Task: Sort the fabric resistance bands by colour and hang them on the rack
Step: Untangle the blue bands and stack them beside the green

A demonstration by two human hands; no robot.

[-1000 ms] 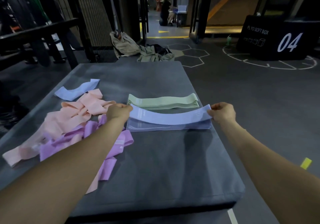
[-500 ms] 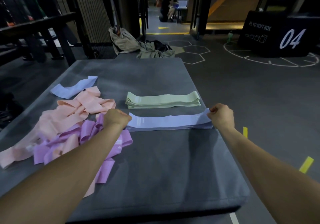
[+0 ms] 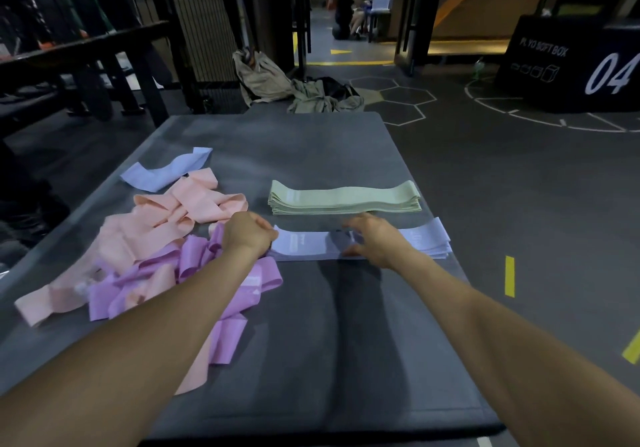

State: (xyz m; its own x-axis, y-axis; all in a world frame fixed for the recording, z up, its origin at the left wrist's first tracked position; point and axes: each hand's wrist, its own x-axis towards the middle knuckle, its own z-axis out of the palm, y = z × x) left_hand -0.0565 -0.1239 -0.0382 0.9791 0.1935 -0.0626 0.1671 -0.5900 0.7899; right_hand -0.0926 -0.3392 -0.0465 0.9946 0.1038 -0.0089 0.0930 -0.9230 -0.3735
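Lying nearest, at lower left of the frame: purple bands (image 3: 194,273) tangled with peach bands (image 3: 152,228) in one loose heap on the grey mat (image 3: 311,360). Left hand (image 3: 247,235) curling tight at frame centre, seeming to pinch the left end of the blue stack (image 3: 429,238), knuckles touching the purple heap. Right hand (image 3: 375,240) spreading flat, fingers relaxed and apart, pressing down on the middle of that same blue stack, right end poking out beyond the wrist. Just behind, sitting neatly folded: green stack (image 3: 343,197), close to the blue one but apart. Further back at middle left, lying alone: a single blue band (image 3: 166,173), touching the peach heap's far edge. Beyond the mat, slumping on the floor: beige clothing (image 3: 270,79). Standing at upper right: black plyo box (image 3: 571,69).
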